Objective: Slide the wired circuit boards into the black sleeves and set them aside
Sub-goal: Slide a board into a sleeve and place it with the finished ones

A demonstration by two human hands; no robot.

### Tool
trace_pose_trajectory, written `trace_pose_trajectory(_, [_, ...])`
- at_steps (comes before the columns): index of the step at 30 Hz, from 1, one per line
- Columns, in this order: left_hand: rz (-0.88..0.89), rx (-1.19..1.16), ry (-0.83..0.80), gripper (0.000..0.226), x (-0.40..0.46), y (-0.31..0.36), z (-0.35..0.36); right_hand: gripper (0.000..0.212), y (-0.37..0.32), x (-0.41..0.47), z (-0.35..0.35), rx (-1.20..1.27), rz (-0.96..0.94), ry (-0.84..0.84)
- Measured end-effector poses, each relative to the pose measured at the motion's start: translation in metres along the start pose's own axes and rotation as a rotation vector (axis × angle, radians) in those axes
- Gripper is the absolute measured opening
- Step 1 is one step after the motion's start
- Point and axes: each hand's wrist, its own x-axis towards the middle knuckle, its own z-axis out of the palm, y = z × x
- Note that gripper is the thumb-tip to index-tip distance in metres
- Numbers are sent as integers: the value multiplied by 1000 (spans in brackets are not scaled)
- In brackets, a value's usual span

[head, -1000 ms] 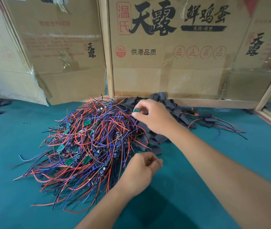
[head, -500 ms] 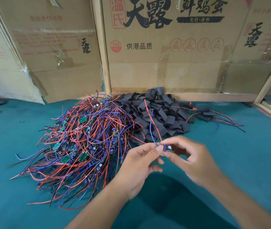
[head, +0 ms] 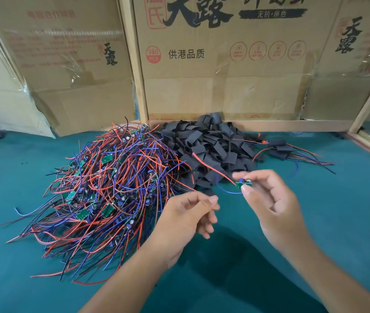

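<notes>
Views: one, head-worn, wide-angle. Faces forward and down over a green table (head: pixel 349 211). Near field: both forearms enter from the bottom edge, hands (head: pixel 270 199) at centre. Mid field: wire pile (head: pixel 111 188) left, sleeve pile (head: pixel 211 143) centre. Far field: cardboard boxes (head: pixel 224 86) standing close behind, tops cropped.

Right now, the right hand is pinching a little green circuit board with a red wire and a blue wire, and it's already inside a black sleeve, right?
Not quite. In the head view the right hand pinches the little green circuit board bare; no sleeve covers it. The loose black sleeves lie piled behind. Its red wire and blue wire are as you said.
</notes>
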Motion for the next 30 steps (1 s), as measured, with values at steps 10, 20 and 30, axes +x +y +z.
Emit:
trace_pose_trajectory(10, [119, -1, -147, 21, -8, 0, 11, 17, -9, -3, 0, -609, -486, -166])
trace_pose_trajectory(20, [63, -31, -178, 19, -9, 2, 11, 28, -6, -2, -7, -554, -413, -246])
trace_pose_trajectory(30, [-33, -211, -209, 14, -7, 0, 6, 25, -4, 3, -12, -595, -411, -219])
